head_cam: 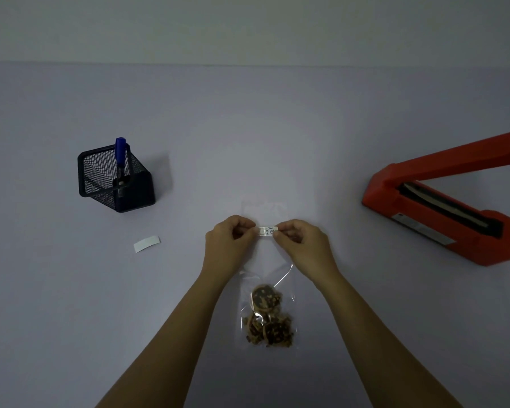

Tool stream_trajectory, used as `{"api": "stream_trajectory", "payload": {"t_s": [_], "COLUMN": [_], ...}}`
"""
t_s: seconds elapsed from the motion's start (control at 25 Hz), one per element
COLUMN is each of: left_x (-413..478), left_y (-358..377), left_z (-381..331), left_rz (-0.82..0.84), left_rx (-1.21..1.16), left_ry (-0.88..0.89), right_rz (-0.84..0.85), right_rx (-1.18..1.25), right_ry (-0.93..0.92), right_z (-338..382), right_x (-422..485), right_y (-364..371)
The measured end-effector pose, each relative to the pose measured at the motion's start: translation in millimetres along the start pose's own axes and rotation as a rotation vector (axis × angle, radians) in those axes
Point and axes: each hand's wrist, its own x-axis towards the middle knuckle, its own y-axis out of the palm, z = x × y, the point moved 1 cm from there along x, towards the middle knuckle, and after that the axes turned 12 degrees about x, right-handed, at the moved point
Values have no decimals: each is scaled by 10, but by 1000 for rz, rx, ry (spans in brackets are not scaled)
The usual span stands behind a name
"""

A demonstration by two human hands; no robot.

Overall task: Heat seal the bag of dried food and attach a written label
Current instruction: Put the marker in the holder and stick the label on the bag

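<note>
A clear plastic bag lies flat on the table in front of me, with brown dried food slices bunched at its near end. A small white label with handwriting is stretched between my hands over the bag's upper part. My left hand pinches the label's left end with thumb and fingers. Its right end is pinched by my right hand. Whether the label touches the bag I cannot tell.
A black mesh pen holder with a blue marker stands at the left. A white strip of backing paper lies near it. The red heat sealer, its arm raised, sits at the right.
</note>
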Motion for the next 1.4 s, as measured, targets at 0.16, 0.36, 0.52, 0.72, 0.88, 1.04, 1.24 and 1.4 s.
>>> {"api": "stream_trajectory", "payload": {"t_s": [0.16, 0.36, 0.52, 0.72, 0.88, 1.04, 1.24, 1.4], "left_x": [7, -18, -55, -73, -98, -96, -82, -64], "left_y": [46, 128, 195, 256, 290, 261, 166, 150], "left_z": [-12, -38, -27, 1, 16, 128, 408, 488], "left_rz": [-19, -79, -163, -238, -297, -300, -254, -201], "left_rx": [41, 109, 214, 310, 376, 343, 484, 653], "left_ry": [11, 78, 190, 302, 399, 406, 619, 737], "right_rz": [-59, -108, -109, -103, -97, -25, 66, 82], "right_rx": [-143, -254, -310, -345, -346, -389, -477, -551], "right_ry": [-46, -142, -211, -263, -278, -417, -507, -544], "right_z": [-39, -23, -32, -81, -103, -212, -321, -370], "right_x": [-11, -58, -63, -42, -44, -81, -105, -107], "right_y": [21, 58, 93, 104, 91, -6, -132, -178]}}
